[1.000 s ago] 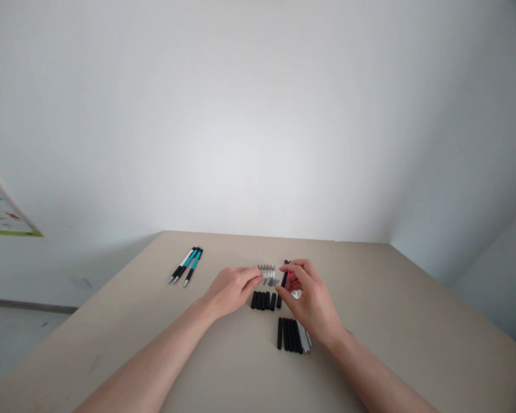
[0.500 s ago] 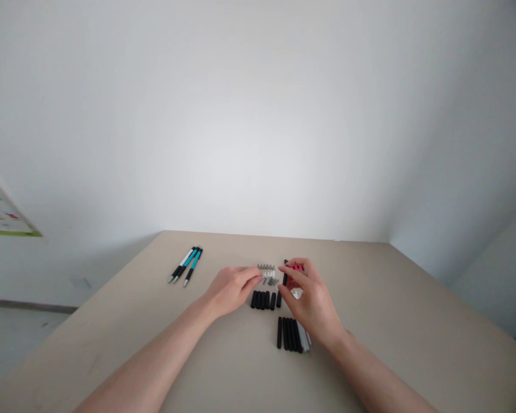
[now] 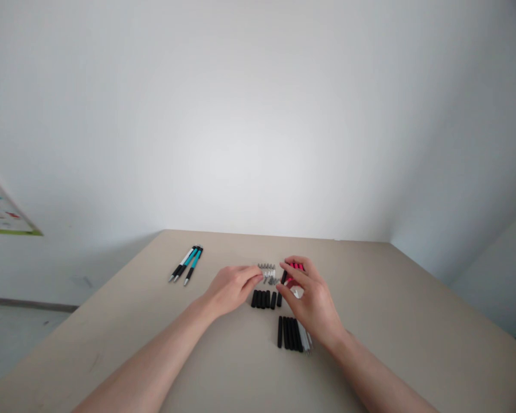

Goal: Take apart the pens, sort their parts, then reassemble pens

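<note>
My left hand is closed in a pinch at the left edge of the small parts, and its fingertips hide whatever is between them. Beside them lie a row of metal springs, small white pieces and little grey metal parts. My right hand hovers over the right side, thumb and index finger apart. Behind its fingers show a black stick-like piece and pink-red barrels, partly covered. Short black grips lie in front of the small parts.
Nearer me, longer black tubes lie beside thin whitish pen refills, partly under my right hand. Three assembled pens, white and blue with black grips, rest at the left of the beige table. A white wall stands behind.
My right index finger and thumb have shifted very slightly, and the black piece behind them shows a little more tilted. My left hand keeps its pinch in place.
</note>
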`<state>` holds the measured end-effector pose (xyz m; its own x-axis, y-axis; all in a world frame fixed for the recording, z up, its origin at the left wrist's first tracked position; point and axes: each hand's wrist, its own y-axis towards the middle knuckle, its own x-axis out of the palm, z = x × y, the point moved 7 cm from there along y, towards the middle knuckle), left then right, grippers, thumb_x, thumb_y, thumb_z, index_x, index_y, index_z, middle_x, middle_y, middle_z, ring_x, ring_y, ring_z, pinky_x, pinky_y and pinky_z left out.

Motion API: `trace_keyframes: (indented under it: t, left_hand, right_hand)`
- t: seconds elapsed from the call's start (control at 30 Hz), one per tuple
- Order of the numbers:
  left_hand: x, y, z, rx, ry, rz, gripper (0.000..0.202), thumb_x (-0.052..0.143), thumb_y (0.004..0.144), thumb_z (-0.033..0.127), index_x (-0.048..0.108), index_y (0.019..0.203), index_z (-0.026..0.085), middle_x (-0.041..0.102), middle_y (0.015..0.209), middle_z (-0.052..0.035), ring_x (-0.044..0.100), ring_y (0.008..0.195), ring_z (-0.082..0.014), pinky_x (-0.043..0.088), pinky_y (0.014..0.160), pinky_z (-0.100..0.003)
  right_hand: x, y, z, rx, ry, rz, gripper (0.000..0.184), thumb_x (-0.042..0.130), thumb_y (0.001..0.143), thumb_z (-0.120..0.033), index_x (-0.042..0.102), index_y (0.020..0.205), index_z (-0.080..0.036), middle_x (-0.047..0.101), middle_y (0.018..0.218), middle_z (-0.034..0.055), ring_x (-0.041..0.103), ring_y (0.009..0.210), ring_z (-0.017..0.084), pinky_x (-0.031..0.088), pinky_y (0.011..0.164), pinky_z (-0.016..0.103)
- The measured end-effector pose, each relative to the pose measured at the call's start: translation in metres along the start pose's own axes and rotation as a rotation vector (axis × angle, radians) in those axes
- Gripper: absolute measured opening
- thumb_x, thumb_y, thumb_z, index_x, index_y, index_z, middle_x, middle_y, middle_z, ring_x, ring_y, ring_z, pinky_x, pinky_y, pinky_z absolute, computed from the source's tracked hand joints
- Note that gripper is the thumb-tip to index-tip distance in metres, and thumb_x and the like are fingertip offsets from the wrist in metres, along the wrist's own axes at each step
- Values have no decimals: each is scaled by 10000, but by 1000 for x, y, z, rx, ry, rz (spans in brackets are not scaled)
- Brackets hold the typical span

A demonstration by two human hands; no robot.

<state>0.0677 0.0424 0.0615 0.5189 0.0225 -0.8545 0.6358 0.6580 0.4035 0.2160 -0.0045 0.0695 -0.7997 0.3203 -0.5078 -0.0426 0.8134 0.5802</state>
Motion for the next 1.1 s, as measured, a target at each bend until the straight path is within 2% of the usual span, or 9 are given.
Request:
trace_keyframes:
  t: [0.33,0.47,0.6,0.83,1.1]
  left_hand:
    - [0,0,-2,-4,5,7,286,359,957,307,629,919,221,676,813,-12,595,675,-126,404,628,-203]
    - [0,0,-1,-7,9,-1,278,359,958,303,622,915,224,676,816,-7,591,665,-126,401,622,-202]
    - [0,-1,-1,-3,2,8,293,351,959,317,626,912,224,674,804,-8,592,665,-127,407,631,-205]
    - [1,-1,-1,10,1,1,274,356,958,297,616,910,223,664,784,0,585,650,-121,403,618,-201]
    - [2,-2,-1,24,4,-13,256,365,957,281,612,925,228,667,811,-2,583,665,-125,400,627,-202]
  right_hand:
    - [1,1,-3,-46,-2,12,282,545,832,-194,612,1105,-174,528,1094,100,597,688,131,546,714,320]
    - [2,2,1,-34,-17,28,190,498,868,-197,659,968,-179,566,1010,88,606,726,148,538,693,301]
    - [-3,2,3,-19,-52,73,179,494,875,-224,662,832,-181,592,919,79,599,736,164,528,642,283]
    - [-4,2,6,-14,-62,84,172,502,857,-207,656,928,-179,560,951,82,584,698,152,524,666,305]
    - [-2,3,9,29,-113,46,160,481,876,-212,633,906,-175,576,894,69,578,661,151,489,620,284]
